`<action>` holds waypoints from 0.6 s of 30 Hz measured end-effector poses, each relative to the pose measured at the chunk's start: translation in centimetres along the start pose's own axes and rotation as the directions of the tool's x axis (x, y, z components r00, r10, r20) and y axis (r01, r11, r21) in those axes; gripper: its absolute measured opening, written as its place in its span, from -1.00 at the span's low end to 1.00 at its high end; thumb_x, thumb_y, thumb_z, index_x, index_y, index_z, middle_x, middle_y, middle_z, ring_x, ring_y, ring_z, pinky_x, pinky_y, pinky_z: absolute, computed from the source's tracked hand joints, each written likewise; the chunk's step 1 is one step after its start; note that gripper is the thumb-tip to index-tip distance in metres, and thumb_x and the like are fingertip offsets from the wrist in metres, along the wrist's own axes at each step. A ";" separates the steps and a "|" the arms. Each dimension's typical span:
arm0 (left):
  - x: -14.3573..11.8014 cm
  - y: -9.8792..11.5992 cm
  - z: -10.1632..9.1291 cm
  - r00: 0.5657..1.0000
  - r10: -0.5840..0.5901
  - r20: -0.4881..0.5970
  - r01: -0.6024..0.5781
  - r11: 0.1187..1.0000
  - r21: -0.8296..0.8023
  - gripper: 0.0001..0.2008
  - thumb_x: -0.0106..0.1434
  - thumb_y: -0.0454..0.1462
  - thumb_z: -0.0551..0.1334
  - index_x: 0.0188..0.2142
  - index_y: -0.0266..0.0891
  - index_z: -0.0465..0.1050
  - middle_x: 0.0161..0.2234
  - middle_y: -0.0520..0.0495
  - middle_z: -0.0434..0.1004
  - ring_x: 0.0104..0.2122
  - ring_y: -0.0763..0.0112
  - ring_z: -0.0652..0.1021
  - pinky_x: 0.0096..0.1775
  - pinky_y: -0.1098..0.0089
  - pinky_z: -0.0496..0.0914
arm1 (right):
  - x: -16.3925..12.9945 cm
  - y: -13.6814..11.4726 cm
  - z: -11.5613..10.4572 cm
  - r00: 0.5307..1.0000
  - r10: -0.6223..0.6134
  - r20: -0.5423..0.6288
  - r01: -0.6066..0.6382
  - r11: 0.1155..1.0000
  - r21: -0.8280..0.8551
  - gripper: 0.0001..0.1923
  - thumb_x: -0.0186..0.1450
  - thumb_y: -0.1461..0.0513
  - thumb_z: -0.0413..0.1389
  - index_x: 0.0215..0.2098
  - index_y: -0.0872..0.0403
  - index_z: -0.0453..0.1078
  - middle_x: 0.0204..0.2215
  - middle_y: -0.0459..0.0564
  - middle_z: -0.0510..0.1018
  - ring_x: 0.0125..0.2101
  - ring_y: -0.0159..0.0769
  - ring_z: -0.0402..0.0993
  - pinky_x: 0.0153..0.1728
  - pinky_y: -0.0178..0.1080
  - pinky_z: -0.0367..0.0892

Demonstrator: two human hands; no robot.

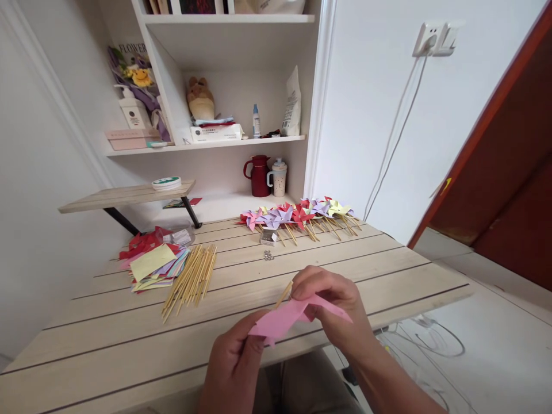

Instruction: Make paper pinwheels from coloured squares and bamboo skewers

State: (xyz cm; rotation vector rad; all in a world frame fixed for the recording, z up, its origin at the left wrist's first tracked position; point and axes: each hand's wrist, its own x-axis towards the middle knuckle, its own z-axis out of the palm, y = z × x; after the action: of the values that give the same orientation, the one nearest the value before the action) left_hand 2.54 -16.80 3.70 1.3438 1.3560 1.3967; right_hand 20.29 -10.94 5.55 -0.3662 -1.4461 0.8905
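Note:
Over the front edge of the table, both my hands hold a piece of pink paper with cut, pointed flaps. My left hand pinches its left end between thumb and fingers. With its fingers curled around the upper right part, my right hand grips the same paper. The tip of a thin wooden stick shows behind the paper, close to my right fingertips; what holds its other end is hidden. Beyond my hands, a small heap of shiny metal pins lies near a little box.
Finished paper pinwheels on sticks lie in a row at the back. To the left are a bundle of wooden sticks, stacked coloured paper and a small raised shelf. A red jug and a cup stand behind.

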 end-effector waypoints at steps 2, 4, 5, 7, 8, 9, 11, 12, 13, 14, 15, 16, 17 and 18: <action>0.0 0.5 0.0 0.999 0.006 0.042 -0.007 0.999 0.032 -0.67 0.15 0.01 0.29 -0.42 -0.19 0.64 -0.67 0.01 0.39 -0.60 0.37 0.33 -0.47 0.41 0.32 | -0.1 0.2 0.0 1.000 0.028 -0.003 -0.028 0.999 0.040 -0.93 0.27 0.17 0.27 -0.35 -0.01 0.58 -0.46 -0.03 0.57 -0.49 -0.35 0.47 -0.57 -0.34 0.35; -0.1 1.0 0.0 0.997 0.008 0.080 -0.013 0.998 0.053 -0.66 0.18 0.01 0.27 -0.46 -0.19 0.61 -0.64 0.02 0.39 -0.60 0.40 0.29 -0.48 0.43 0.28 | -0.2 0.3 -0.1 0.999 0.052 0.001 -0.052 0.997 0.052 -0.93 0.26 0.18 0.27 -0.35 -0.01 0.58 -0.46 -0.03 0.58 -0.48 -0.34 0.48 -0.53 -0.33 0.36; -0.2 1.3 0.1 0.997 0.006 0.078 -0.010 0.999 0.053 -0.66 0.18 0.00 0.26 -0.49 -0.20 0.58 -0.63 0.02 0.38 -0.58 0.40 0.29 -0.47 0.44 0.27 | -0.2 0.4 -0.1 0.998 0.064 0.002 -0.064 0.997 0.047 -0.92 0.26 0.17 0.28 -0.36 0.00 0.58 -0.46 -0.03 0.58 -0.47 -0.33 0.49 -0.51 -0.32 0.37; -0.3 1.7 0.3 0.999 -0.004 0.049 0.002 0.999 0.032 -0.64 0.19 -0.01 0.26 -0.58 -0.20 0.49 -0.62 0.03 0.37 -0.55 0.40 0.30 -0.43 0.44 0.28 | -0.3 0.5 -0.2 0.996 0.085 -0.006 -0.084 0.996 0.028 -0.88 0.25 0.14 0.28 -0.36 0.01 0.58 -0.45 -0.02 0.58 -0.45 -0.32 0.48 -0.49 -0.30 0.37; -0.4 1.8 0.5 0.999 -0.012 0.031 0.011 1.000 0.018 -0.62 0.19 -0.01 0.26 -0.61 -0.20 0.44 -0.61 0.03 0.36 -0.54 0.40 0.31 -0.41 0.44 0.28 | -0.3 0.5 -0.2 0.996 0.093 -0.014 -0.093 0.995 0.025 -0.88 0.24 0.13 0.29 -0.36 0.01 0.58 -0.45 -0.02 0.58 -0.46 -0.32 0.48 -0.49 -0.30 0.36; -0.5 1.8 0.6 1.000 -0.019 0.015 0.019 1.000 0.005 -0.62 0.19 -0.02 0.26 -0.62 -0.20 0.40 -0.60 0.04 0.36 -0.52 0.39 0.31 -0.40 0.44 0.28 | -0.4 0.5 -0.2 0.995 0.099 -0.019 -0.098 0.995 0.028 -0.87 0.23 0.13 0.30 -0.36 0.01 0.58 -0.45 -0.03 0.58 -0.46 -0.32 0.47 -0.50 -0.31 0.36; -0.6 1.8 0.7 1.000 -0.021 0.011 0.021 1.000 -0.002 -0.62 0.20 0.00 0.25 -0.59 -0.20 0.42 -0.59 0.04 0.34 -0.49 0.38 0.32 -0.39 0.44 0.26 | -0.4 0.6 -0.2 0.994 0.107 -0.025 -0.106 0.993 0.050 -0.87 0.20 0.13 0.32 -0.36 0.02 0.58 -0.45 -0.02 0.58 -0.48 -0.33 0.46 -0.52 -0.31 0.34; -0.6 1.7 0.7 1.000 -0.015 0.018 0.015 1.000 0.004 -0.62 0.20 0.01 0.24 -0.57 -0.20 0.45 -0.59 0.03 0.33 -0.49 0.38 0.31 -0.40 0.45 0.25 | -0.4 0.5 -0.2 0.993 0.114 -0.023 -0.112 0.992 0.062 -0.87 0.19 0.14 0.33 -0.36 0.02 0.57 -0.45 -0.02 0.58 -0.49 -0.33 0.46 -0.53 -0.32 0.34; -0.6 1.6 0.7 1.000 -0.009 0.025 0.009 1.000 0.014 -0.61 0.21 0.03 0.22 -0.55 -0.21 0.47 -0.58 0.03 0.32 -0.49 0.38 0.31 -0.41 0.45 0.24 | -0.4 0.5 -0.1 0.992 0.122 -0.022 -0.120 0.990 0.073 -0.89 0.19 0.16 0.33 -0.36 0.03 0.57 -0.45 -0.02 0.59 -0.49 -0.33 0.46 -0.54 -0.32 0.33; -0.7 1.6 0.6 1.000 -0.003 0.029 0.002 1.000 0.025 -0.60 0.22 0.04 0.21 -0.54 -0.21 0.48 -0.59 0.03 0.32 -0.50 0.39 0.29 -0.41 0.45 0.23 | -0.4 0.5 -0.1 0.991 0.130 -0.020 -0.128 0.989 0.079 -0.91 0.18 0.18 0.33 -0.36 0.02 0.57 -0.44 -0.03 0.59 -0.49 -0.34 0.46 -0.54 -0.33 0.33; -0.7 1.5 0.6 1.000 0.003 0.030 -0.004 0.999 0.038 -0.58 0.22 0.05 0.21 -0.54 -0.21 0.49 -0.59 0.03 0.31 -0.50 0.39 0.29 -0.42 0.45 0.22 | -0.4 0.4 -0.1 0.990 0.137 -0.020 -0.135 0.988 0.077 -0.94 0.18 0.21 0.33 -0.36 0.01 0.58 -0.44 -0.03 0.58 -0.48 -0.34 0.46 -0.53 -0.33 0.34; -0.7 1.5 0.5 1.000 0.012 0.028 -0.013 0.999 0.050 -0.57 0.23 0.06 0.20 -0.54 -0.21 0.49 -0.59 0.03 0.32 -0.51 0.39 0.28 -0.43 0.45 0.23 | -0.4 0.4 -0.1 0.990 0.141 -0.022 -0.139 0.988 0.072 -0.96 0.19 0.23 0.32 -0.36 0.01 0.58 -0.44 -0.04 0.58 -0.47 -0.34 0.47 -0.51 -0.33 0.34; -0.7 1.5 0.5 0.999 0.024 0.024 -0.025 0.998 0.062 -0.57 0.23 0.06 0.20 -0.54 -0.21 0.50 -0.59 0.03 0.33 -0.52 0.39 0.29 -0.43 0.45 0.23 | -0.4 0.3 -0.1 0.989 0.143 -0.024 -0.141 0.988 0.065 -0.96 0.19 0.25 0.32 -0.36 0.00 0.58 -0.43 -0.05 0.58 -0.45 -0.34 0.47 -0.49 -0.33 0.35; -0.8 1.5 0.5 0.999 0.040 0.016 -0.041 0.996 0.077 -0.56 0.23 0.07 0.20 -0.54 -0.20 0.51 -0.60 0.02 0.34 -0.53 0.38 0.30 -0.44 0.45 0.24 | -0.4 0.3 -0.1 0.989 0.146 -0.027 -0.144 0.988 0.063 -0.96 0.19 0.27 0.31 -0.36 0.00 0.58 -0.43 -0.05 0.57 -0.44 -0.34 0.47 -0.48 -0.33 0.35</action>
State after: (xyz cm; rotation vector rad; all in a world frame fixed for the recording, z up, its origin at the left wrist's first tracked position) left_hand 3.42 -17.68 5.01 1.4362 1.3931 1.3713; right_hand 20.35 -10.99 5.04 -0.4420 -1.3729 1.0389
